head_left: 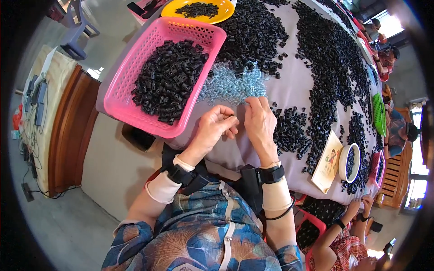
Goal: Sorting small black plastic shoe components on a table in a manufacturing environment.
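My left hand [216, 128] is over the near edge of the table, thumb and fingers pinched together. Whatever sits in that pinch, if anything, is too small to make out. Close beside it, my right hand [261, 121] has its fingers bent and pressed together at the near edge of a pile of tiny shiny pale-blue metal pieces [235, 83], which look like small springs. What its fingertips hold is hidden. A pink plastic basket [122, 118] left of my hands contains many small black plastic parts [169, 77]. More loose black parts [289, 131] lie just right of my right hand.
Heaps of black parts [327, 58] spread over the cloth-covered table [289, 176]. A yellow plate [229, 10] stands at the far left; a booklet [328, 160], white bowl [357, 156] and green basket [379, 115] are to the right. Another person's hands [361, 205] are at the right table edge.
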A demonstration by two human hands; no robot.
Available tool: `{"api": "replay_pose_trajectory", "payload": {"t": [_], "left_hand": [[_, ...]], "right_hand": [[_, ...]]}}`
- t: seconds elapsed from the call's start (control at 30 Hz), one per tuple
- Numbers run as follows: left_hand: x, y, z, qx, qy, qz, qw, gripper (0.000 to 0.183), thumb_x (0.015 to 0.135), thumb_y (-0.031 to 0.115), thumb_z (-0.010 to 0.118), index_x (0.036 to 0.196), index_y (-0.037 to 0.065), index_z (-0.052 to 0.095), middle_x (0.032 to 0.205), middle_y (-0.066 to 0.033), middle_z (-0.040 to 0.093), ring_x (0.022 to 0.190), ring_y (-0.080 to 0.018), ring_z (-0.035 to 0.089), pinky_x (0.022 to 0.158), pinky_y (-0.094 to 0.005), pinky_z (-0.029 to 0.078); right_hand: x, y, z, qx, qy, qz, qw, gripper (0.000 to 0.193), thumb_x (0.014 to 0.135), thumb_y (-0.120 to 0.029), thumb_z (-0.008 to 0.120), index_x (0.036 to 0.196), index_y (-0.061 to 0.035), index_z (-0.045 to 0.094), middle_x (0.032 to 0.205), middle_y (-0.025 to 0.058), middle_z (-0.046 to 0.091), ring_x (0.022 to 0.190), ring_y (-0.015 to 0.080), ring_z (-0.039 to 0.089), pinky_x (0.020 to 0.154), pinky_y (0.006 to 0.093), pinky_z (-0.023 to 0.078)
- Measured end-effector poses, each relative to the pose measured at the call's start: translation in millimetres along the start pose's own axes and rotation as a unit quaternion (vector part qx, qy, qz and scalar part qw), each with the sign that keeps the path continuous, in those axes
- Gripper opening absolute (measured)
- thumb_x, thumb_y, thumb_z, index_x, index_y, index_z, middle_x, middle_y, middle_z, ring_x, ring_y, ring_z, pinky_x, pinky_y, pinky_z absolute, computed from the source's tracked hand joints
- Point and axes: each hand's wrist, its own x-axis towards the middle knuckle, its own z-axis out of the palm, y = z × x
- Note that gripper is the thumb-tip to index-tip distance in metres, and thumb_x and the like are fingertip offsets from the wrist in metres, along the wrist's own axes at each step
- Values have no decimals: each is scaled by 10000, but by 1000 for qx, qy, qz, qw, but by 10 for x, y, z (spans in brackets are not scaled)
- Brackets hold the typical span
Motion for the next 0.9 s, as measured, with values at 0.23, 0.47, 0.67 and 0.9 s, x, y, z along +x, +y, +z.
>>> {"api": "replay_pose_trajectory", "payload": {"t": [0.23,0.47,0.67,0.9], "left_hand": [[5,-33,-6,-18,-2,15,1000,137,886,107,555,985,32,497,818,-84,621,618,-120,601,487,-211,438],[16,-53,-24,-42,-1,20,999,170,891,99,543,1031,27,480,846,-96,620,639,-126,604,501,-214,450],[28,-61,-30,-52,-4,7,999,200,892,96,540,1068,25,479,860,-110,617,662,-126,604,524,-210,465],[9,-49,-11,-47,-1,11,999,194,889,115,556,1054,23,508,849,-109,618,651,-117,599,514,-202,458]], "right_hand": [[-28,17,-22,-2,-38,-9,999,90,762,-90,590,850,-69,582,823,118,556,760,310,582,618,409,469],[-128,65,-195,102,-26,11,994,98,728,-50,614,819,-63,578,826,88,544,771,294,566,643,399,456],[-135,114,-158,52,-9,-25,998,110,713,-39,626,815,-75,602,819,78,541,791,276,549,671,380,450],[-120,91,-41,15,-17,-66,998,130,736,-58,584,836,-108,651,806,64,542,768,265,528,670,378,423]]}}
